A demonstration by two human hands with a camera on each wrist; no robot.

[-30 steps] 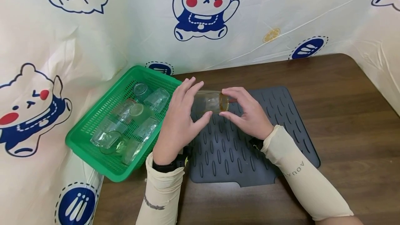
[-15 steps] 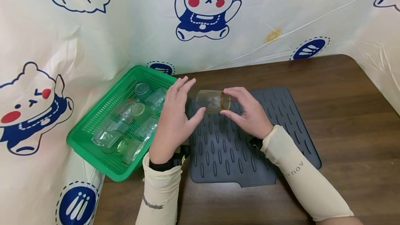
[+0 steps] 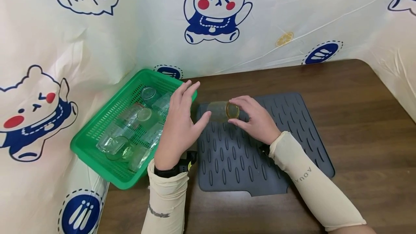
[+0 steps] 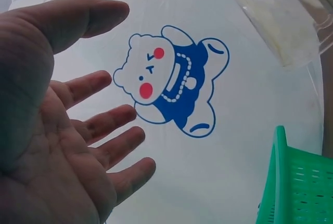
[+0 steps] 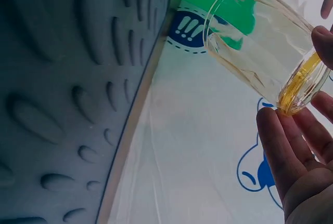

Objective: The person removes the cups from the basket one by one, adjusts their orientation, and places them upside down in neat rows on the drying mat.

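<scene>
Sleeves (image 3: 167,205): cream-coloured, covering both forearms in the foreground; a black band (image 3: 168,173) rings the left wrist.
Left hand (image 3: 179,129): holds nothing; its fingers extend and its thumb stands apart, the palm turned towards the glass.
Right hand (image 3: 256,121): pinches a glass between thumb and fingers at the thick amber base, as the right wrist view confirms.
Glass (image 3: 217,112): see-through, on its side above the far part of the mat, between the two hands.
Long axis: runs roughly crosswise from the right hand, base at the right fingertips and mouth pointing left.
Nearer hand: the right, in contact; the left thumb tip sits just beside the mouth in the head view, while the left wrist view shows a gap.
Mat (image 3: 227,170): dark grey, ridged, flat on the brown worktop (image 3: 367,118).
Basket (image 3: 99,172): green, slotted, set at the person's left and holding several glasses (image 3: 149,116), some tipped over.
Backdrop (image 3: 149,24): pale sheeting behind, printed with blue-clad cartoon bears and the word "happy".
</scene>
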